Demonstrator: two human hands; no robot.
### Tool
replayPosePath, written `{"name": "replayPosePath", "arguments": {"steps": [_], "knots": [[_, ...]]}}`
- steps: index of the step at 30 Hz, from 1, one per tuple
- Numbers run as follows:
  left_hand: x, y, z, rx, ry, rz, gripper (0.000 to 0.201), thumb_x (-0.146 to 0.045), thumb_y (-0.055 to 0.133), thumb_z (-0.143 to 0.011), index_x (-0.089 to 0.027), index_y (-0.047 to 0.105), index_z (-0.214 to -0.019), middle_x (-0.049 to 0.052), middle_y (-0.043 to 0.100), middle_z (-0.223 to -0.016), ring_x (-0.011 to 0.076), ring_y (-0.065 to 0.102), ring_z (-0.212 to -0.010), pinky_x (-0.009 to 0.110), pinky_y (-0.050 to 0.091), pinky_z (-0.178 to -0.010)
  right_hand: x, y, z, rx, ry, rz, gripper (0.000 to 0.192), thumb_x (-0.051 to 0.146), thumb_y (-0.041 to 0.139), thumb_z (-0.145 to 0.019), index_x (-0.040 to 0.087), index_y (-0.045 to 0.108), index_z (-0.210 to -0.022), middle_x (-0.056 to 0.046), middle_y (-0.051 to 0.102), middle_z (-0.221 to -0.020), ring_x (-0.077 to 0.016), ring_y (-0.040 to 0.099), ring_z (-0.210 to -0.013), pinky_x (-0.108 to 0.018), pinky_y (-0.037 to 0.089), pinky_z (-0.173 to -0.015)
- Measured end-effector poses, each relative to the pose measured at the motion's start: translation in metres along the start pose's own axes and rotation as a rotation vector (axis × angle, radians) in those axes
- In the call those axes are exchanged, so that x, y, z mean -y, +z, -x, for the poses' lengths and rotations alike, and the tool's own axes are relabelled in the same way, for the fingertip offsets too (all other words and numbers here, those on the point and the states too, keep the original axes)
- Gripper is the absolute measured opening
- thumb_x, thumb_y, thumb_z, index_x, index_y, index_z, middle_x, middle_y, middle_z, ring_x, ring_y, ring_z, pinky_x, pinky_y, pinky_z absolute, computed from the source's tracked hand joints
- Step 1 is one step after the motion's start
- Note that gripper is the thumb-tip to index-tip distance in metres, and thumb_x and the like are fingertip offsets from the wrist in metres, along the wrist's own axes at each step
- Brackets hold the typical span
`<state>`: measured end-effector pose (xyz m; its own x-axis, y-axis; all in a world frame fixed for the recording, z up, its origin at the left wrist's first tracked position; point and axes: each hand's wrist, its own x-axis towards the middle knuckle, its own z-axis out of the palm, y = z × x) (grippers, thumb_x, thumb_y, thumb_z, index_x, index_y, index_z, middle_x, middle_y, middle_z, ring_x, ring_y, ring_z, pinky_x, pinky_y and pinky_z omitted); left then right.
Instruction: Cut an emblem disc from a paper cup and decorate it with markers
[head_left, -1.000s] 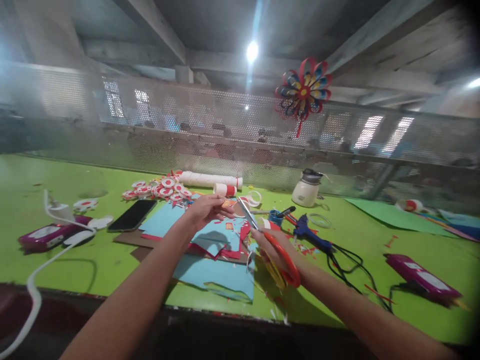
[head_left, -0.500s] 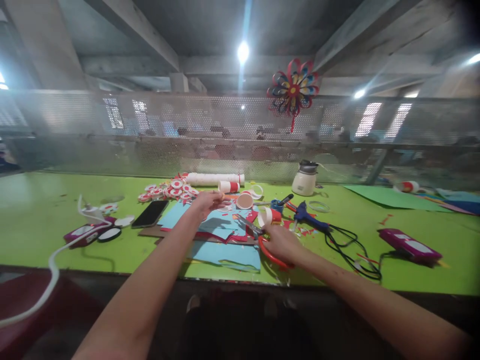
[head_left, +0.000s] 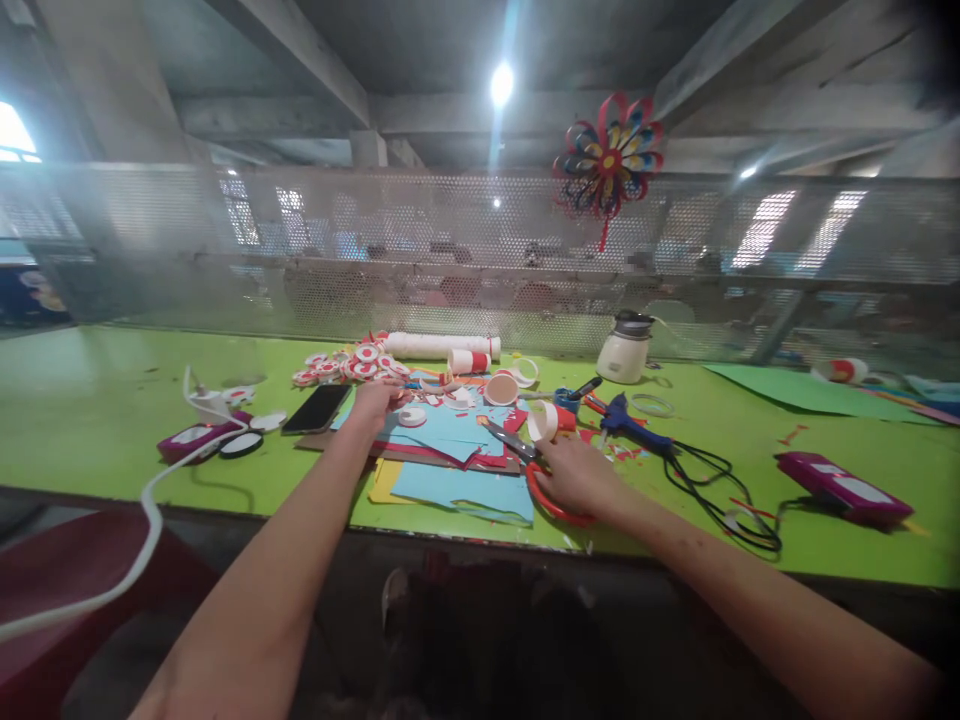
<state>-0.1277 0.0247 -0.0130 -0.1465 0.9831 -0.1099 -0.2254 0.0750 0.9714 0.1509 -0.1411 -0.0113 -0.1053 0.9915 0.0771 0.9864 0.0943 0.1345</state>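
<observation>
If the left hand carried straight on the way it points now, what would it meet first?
Probably the near edge of the pile of red-and-white discs, just beyond the left hand. The white roll lies farther back. Depth is unclear, so hand and discs may already touch.

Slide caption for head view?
Right hand holding red-handled scissors; left hand near red-and-white discs.
</observation>
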Motion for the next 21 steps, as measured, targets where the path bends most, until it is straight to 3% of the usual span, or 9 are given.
{"name": "replayPosePath", "arguments": {"steps": [3, 8, 10, 13, 18, 21], "knots": [[0.004, -0.002, -0.003, -0.053, 0.005, -0.014, 0.035, -0.033, 0.057, -0.092, -0.015, 0.055, -0.122, 0.01, 0.059, -0.122, 0.0225, 0.061, -0.103, 0.043, 0.054, -0.086, -0.001, 0.0, -0.001, -0.002, -0.002, 0.039, 0.031, 0.039, 0.053, -0.094, 0.014, 0.062, -0.11, -0.009, 0.066, -0.105, -0.0221, 0.063, -0.096, -0.042, 0.05, -0.084], [0.006, -0.01, -0.002, -0.095, 0.012, -0.041, 0.035, -0.033, 0.058, -0.091, -0.016, 0.056, -0.122, 0.01, 0.058, -0.123, 0.0225, 0.061, -0.103, 0.043, 0.054, -0.085, 0.001, -0.013, 0.002, -0.011, -0.065, 0.026, 0.031, 0.034, 0.055, -0.088, 0.009, 0.068, -0.101, -0.021, 0.068, -0.099, -0.0342, 0.062, -0.095, -0.041, 0.046, -0.075], [0.007, -0.011, -0.001, -0.078, 0.016, -0.037, 0.035, -0.033, 0.058, -0.091, -0.015, 0.056, -0.122, 0.01, 0.058, -0.122, 0.0225, 0.061, -0.103, 0.043, 0.054, -0.085, 0.005, -0.025, 0.004, -0.042, -0.09, 0.009, 0.03, 0.029, 0.056, -0.086, 0.01, 0.068, -0.105, -0.022, 0.066, -0.103, -0.0373, 0.057, -0.103, -0.042, 0.044, -0.078], [0.008, -0.008, 0.002, -0.037, 0.03, -0.024, 0.035, -0.033, 0.058, -0.091, -0.015, 0.056, -0.122, 0.01, 0.058, -0.122, 0.0225, 0.061, -0.103, 0.043, 0.054, -0.085, 0.018, -0.043, -0.005, -0.097, -0.145, -0.048, 0.033, 0.032, 0.05, -0.091, 0.016, 0.064, -0.117, -0.018, 0.064, -0.11, -0.0335, 0.052, -0.111, -0.042, 0.042, -0.086], [0.006, -0.006, 0.004, -0.018, 0.059, 0.005, 0.035, -0.033, 0.058, -0.091, -0.015, 0.056, -0.121, 0.01, 0.059, -0.122, 0.0224, 0.061, -0.103, 0.043, 0.054, -0.085, 0.052, -0.045, -0.066, -0.07, -0.246, -0.2, 0.031, 0.036, 0.052, -0.095, 0.017, 0.06, -0.118, -0.007, 0.065, -0.107, -0.0202, 0.063, -0.093, -0.039, 0.051, -0.081], [0.004, -0.011, -0.001, -0.069, 0.058, 0.035, 0.035, -0.033, 0.058, -0.092, -0.015, 0.056, -0.122, 0.01, 0.059, -0.122, 0.0224, 0.061, -0.103, 0.043, 0.054, -0.085, 0.077, -0.031, -0.112, -0.072, -0.301, -0.265, 0.029, 0.034, 0.057, -0.093, 0.016, 0.06, -0.116, -0.008, 0.063, -0.116, -0.0204, 0.063, -0.097, -0.041, 0.054, -0.083]]}}
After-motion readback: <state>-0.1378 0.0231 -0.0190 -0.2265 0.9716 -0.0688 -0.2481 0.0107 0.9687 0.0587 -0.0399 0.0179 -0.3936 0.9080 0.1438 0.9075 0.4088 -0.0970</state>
